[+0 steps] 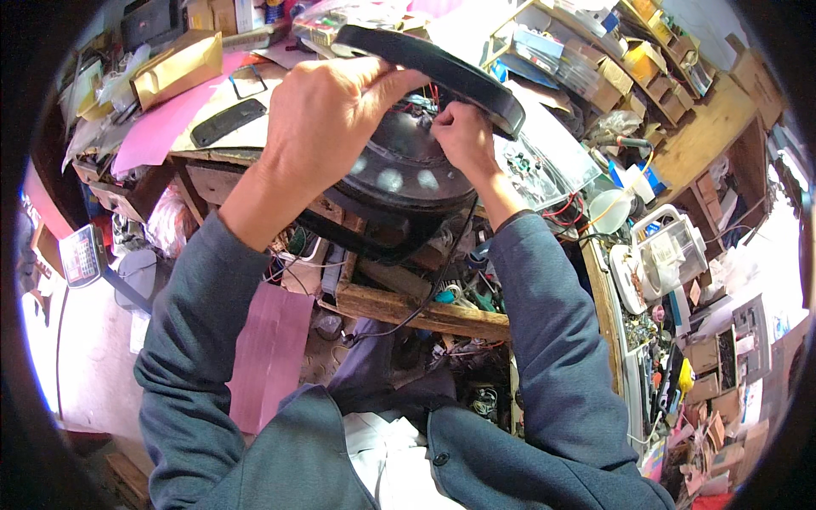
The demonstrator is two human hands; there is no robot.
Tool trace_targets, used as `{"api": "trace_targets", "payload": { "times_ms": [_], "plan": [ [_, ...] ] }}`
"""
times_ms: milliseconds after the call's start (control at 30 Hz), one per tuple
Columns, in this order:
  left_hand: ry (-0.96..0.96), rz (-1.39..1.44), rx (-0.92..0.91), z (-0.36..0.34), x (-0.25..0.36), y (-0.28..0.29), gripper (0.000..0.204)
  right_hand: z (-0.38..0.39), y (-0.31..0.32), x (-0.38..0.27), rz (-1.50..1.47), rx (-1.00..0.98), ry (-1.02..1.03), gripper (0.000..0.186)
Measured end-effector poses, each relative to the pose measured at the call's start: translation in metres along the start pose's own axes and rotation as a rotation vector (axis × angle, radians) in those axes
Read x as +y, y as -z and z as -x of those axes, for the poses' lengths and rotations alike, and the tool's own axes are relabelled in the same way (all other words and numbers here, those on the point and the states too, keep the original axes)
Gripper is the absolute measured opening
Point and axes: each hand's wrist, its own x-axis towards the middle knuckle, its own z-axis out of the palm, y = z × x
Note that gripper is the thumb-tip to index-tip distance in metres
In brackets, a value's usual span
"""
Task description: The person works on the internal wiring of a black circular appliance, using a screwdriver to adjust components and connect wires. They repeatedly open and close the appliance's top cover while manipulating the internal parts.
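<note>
A round black appliance (399, 166) lies on the bench with several pale round spots along its side. Its black disc-shaped lid (442, 70) is tilted up, and thin red wires (435, 92) show in the gap. My left hand (327, 115) grips the lid's near left edge between thumb and fingers. Under the raised lid, my right hand (463, 140) has its fingers pinched together beside the wires; what they hold is hidden. A black cord (442, 276) hangs from the appliance down past the bench edge.
Left of the appliance lie a dark flat panel (228, 122) and a pink sheet (166, 127). On the right stand a clear tray of small parts (544, 166), a white-handled clear container (667, 251) and shelves of boxes (608, 72). An open drawer (425, 310) full of clutter sits below.
</note>
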Motion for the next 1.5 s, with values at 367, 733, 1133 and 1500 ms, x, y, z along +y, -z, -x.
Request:
{"api": "trace_targets", "payload": {
  "times_ms": [367, 733, 1133, 1500],
  "plan": [
    [0.027, 0.04, -0.071, -0.003, 0.003, 0.001, 0.021, 0.005, 0.02, 0.014, -0.194, -0.163, -0.143, 0.025],
    [0.276, 0.455, -0.117, -0.019, -0.009, -0.009, 0.029, 0.014, 0.015, 0.0, 0.055, 0.27, 0.116, 0.032],
    [0.244, 0.497, -0.166, -0.023, -0.014, -0.004, 0.034, 0.108, 0.161, 0.08, 0.083, 0.178, -0.131, 0.027],
    [0.273, 0.449, -0.168, -0.02, -0.016, -0.001, 0.034, 0.129, 0.146, 0.086, 0.272, -0.029, -0.38, 0.047]
  ]
}}
